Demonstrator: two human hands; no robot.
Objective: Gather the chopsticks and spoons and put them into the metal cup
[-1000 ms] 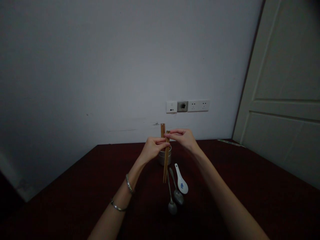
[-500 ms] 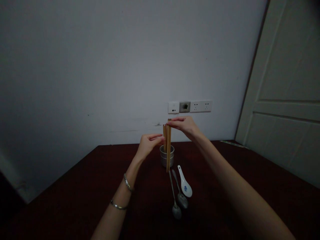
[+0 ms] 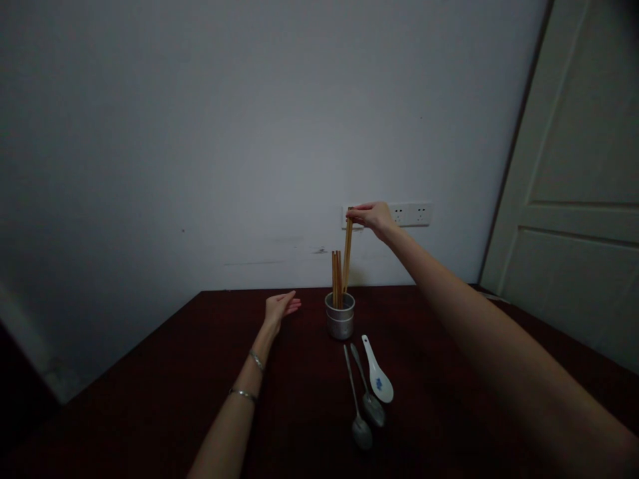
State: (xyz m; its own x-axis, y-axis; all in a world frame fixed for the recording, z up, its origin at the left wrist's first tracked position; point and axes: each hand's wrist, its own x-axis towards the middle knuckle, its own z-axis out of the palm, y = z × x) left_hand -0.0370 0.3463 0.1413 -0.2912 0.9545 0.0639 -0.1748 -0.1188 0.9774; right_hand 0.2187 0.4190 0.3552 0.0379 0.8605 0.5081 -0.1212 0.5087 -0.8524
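Observation:
A metal cup [image 3: 340, 324] stands on the dark table with several wooden chopsticks [image 3: 336, 273] upright in it. Above the cup, my right hand [image 3: 372, 217] pinches the top ends of more chopsticks [image 3: 348, 249]. They tilt slightly, and their lower ends are at the cup's mouth, on its far right side; whether they are inside the rim I cannot tell. My left hand [image 3: 280, 309] is left of the cup, apart from it, holding nothing, its fingers loosely stretched out.
In front of the cup lie two long-handled metal spoons [image 3: 361, 431] [image 3: 373, 408] and a white soup spoon [image 3: 382, 384] with a blue mark. Behind the reddish-brown table [image 3: 239, 332] rises a wall with sockets [image 3: 420, 213]. A panelled door [image 3: 574, 266] is at the right.
My right hand has lifted its chopsticks from in front of the cup to above its mouth. My left hand has let go of the cup's chopsticks and moved left and down.

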